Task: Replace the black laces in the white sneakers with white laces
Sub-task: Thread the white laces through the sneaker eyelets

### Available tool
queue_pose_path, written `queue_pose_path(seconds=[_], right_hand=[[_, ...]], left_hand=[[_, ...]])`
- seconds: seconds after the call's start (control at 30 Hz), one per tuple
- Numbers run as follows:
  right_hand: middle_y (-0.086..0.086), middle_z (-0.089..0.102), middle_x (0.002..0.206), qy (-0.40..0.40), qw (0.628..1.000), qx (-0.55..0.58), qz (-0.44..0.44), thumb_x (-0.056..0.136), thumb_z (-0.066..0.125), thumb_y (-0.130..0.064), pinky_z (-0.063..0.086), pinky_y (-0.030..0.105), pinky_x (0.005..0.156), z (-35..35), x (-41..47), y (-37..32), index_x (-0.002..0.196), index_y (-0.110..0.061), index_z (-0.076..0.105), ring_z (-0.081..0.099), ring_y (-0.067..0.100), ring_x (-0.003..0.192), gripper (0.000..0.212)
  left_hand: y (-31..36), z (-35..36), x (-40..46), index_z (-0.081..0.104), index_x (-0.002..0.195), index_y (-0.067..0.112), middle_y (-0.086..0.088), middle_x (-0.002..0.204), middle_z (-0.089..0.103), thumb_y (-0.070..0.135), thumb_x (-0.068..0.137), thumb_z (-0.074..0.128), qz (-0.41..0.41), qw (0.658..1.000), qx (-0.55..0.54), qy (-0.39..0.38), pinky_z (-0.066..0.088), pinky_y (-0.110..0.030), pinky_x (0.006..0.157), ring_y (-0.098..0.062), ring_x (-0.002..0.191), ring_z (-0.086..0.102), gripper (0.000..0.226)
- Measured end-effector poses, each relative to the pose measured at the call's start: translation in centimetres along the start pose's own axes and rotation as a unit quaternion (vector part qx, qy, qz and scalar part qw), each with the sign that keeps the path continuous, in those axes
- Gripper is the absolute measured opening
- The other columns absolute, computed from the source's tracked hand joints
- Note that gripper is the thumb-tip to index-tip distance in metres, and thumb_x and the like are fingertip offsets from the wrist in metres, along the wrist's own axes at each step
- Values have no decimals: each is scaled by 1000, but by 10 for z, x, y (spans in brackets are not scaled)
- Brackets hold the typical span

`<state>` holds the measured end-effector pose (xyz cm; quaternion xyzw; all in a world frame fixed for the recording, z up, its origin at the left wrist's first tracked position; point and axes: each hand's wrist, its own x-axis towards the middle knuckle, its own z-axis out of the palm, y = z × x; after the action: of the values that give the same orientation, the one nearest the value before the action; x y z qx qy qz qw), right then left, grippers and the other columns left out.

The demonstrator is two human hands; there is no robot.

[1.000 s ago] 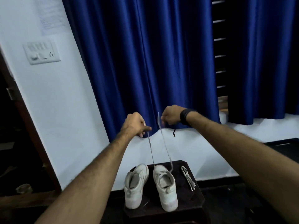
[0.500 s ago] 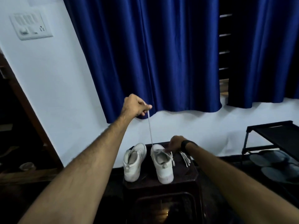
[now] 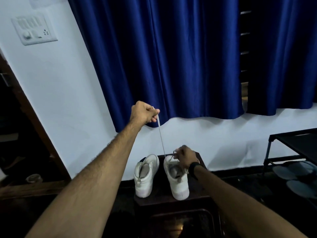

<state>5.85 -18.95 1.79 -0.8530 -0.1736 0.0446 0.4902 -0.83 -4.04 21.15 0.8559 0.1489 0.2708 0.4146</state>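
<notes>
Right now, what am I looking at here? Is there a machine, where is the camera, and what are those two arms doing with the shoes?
There is no machine. A person wears one camera on the head, so you look forward and down along their own arms. The left hand is raised and pinches one end of a white lace, pulled tight up from the right sneaker. The right hand, with a black wristband, is down at that shoe's eyelets, gripping the lace there. A second sneaker stands beside it, unlaced as far as I can tell. Both stand on a small dark stool before a blue curtain.
</notes>
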Motion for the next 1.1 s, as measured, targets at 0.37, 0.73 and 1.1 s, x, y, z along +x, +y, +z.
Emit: queue_pose_path(seconds=[0.37, 0.73, 1.1], right_hand=[[5, 72, 90, 2, 965, 195, -174, 100, 46, -3, 49, 20, 59, -99, 40, -136, 122, -14, 52, 55, 10, 54, 25], [4, 73, 79, 95, 956, 232, -153, 94, 62, -11, 55, 17, 63, -84, 35, -154, 96, -10, 71, 63, 10, 62, 9], [-3, 73, 76, 115, 975, 101, -163, 82, 78, -20, 52, 17, 70, -58, 30, -149, 84, -14, 78, 67, 7, 74, 6]], left_hand=[[4, 11, 12, 75, 74, 7, -5, 64, 70, 20, 89, 72, -16, 999, -47, 1, 42, -13, 44, -6, 49, 60, 20], [4, 7, 18, 75, 68, 14, -5, 60, 69, 25, 80, 81, -23, 995, -97, 32, 51, -21, 59, -10, 55, 58, 17], [-1, 11, 14, 75, 68, 10, -4, 58, 67, 22, 85, 77, 19, 991, -121, 52, 45, -16, 54, -3, 47, 53, 21]])
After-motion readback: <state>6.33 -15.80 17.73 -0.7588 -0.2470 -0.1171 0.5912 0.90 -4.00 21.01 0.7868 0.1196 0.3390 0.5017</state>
